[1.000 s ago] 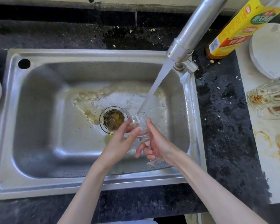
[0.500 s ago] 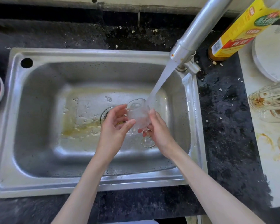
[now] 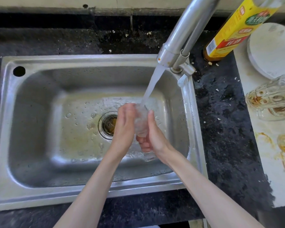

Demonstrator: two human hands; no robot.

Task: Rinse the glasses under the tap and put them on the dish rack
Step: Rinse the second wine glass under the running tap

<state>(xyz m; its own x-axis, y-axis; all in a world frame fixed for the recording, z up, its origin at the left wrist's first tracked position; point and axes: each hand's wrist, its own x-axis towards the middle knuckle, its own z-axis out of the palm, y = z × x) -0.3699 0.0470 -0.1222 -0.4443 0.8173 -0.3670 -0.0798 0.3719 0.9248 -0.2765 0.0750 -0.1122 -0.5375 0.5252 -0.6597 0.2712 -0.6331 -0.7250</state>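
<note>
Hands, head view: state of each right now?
Left hand: pressed against the side of the stemmed glass under the tap stream, fingers curved round it.
Right hand: gripping the same glass lower down, fingers curled round it.

I see a brushed stainless-steel sink (image 3: 39, 186), dull-shiny and wet with droplets, its floor stained yellowish. The tap (image 3: 183, 38) is smooth satin metal. The stemmed glass (image 3: 141, 122) is clear and slick under water. The counter (image 3: 224, 129) is dark speckled stone, rough-looking and crumb-strewn. At its right edge, a matt white board (image 3: 270, 175) carries brown smears and clear, faceted dirty glasses (image 3: 270, 99). The bottle (image 3: 234, 30) wears a glossy yellow label.
</note>
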